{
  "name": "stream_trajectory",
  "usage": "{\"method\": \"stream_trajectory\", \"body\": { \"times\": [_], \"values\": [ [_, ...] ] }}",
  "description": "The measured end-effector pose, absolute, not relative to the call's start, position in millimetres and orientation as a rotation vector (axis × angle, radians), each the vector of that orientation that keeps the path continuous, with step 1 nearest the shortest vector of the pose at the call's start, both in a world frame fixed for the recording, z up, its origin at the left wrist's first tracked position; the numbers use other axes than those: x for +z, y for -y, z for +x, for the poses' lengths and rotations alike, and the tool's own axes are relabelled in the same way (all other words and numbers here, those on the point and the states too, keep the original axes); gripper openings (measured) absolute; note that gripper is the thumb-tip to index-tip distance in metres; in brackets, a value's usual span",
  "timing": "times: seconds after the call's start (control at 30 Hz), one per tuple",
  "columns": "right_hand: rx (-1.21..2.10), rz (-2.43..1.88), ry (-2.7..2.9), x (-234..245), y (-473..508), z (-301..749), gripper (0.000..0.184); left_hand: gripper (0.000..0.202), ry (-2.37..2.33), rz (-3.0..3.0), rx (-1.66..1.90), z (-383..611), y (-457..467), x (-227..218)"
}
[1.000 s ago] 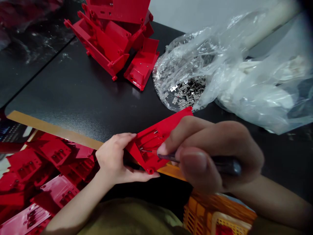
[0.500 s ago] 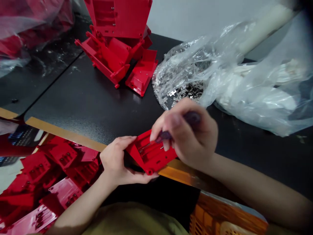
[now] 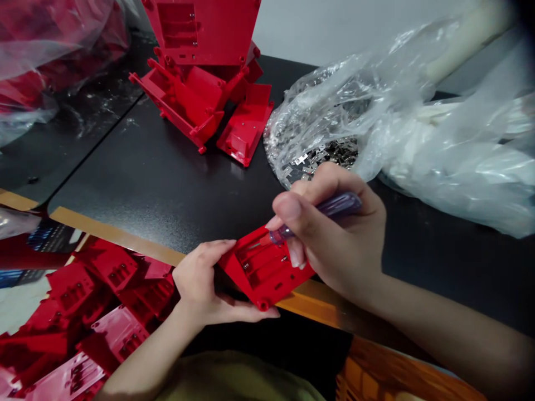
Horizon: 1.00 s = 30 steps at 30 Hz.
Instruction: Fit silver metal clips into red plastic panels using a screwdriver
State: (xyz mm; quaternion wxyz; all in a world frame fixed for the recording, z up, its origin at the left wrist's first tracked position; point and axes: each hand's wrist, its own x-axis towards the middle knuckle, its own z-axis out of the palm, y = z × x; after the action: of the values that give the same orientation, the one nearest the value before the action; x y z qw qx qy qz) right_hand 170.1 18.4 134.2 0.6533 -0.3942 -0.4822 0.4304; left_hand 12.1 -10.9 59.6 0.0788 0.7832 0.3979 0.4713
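Note:
My left hand (image 3: 204, 284) grips the left end of a red plastic housing (image 3: 267, 278) at the table's front edge, thumb and fingers on opposite sides. The housing has a recessed battery compartment with small metal contacts. In my right hand (image 3: 334, 234) is a screwdriver (image 3: 340, 205) with a clear purple handle. Its thin shaft points down and left into the compartment, near the upper side. I cannot make out exactly what the tip touches. My right fingertips partly cover the housing's right end.
Several red housings (image 3: 184, 100) stand stacked at the back of the black table (image 3: 137, 172). A clear plastic bag (image 3: 326, 111) holds small metal contact plates (image 3: 330, 153). More red housings (image 3: 112, 273) are heaped at lower left. An orange basket (image 3: 376, 367) is at lower right.
My right hand has turned and shifted slightly right, showing more of the screwdriver handle. The view has shifted a little, so the housing appears lower and further right.

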Motion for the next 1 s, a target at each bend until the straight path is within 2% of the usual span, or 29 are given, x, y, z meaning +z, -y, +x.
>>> {"method": "stream_trajectory", "body": {
  "times": [0.1, 0.23, 0.3, 0.5, 0.7, 1.0],
  "values": [
    [1.019, -0.902, 1.178, 132, -17, 171, 0.039, 0.079, -1.198, 2.352, 1.414, 13, 11, 61],
    [1.055, -0.883, 1.347, 133, -15, 175, 0.017, 0.081, -1.227, 2.362, 1.398, 12, 11, 61],
    [1.018, -0.893, 1.444, 135, -16, 177, 0.012, 0.081, -1.217, 2.362, 1.395, 12, 12, 59],
    [0.885, -0.921, 1.617, 134, -22, 184, 0.030, 0.080, -1.182, 2.344, 1.423, 12, 12, 57],
    [0.838, -0.850, 1.580, 132, -22, 188, 0.017, 0.078, -1.196, 2.363, 1.409, 12, 10, 60],
    [0.746, -0.794, 1.649, 133, -17, 184, 0.023, 0.073, -1.211, 2.357, 1.407, 14, 11, 61]
  ]
}}
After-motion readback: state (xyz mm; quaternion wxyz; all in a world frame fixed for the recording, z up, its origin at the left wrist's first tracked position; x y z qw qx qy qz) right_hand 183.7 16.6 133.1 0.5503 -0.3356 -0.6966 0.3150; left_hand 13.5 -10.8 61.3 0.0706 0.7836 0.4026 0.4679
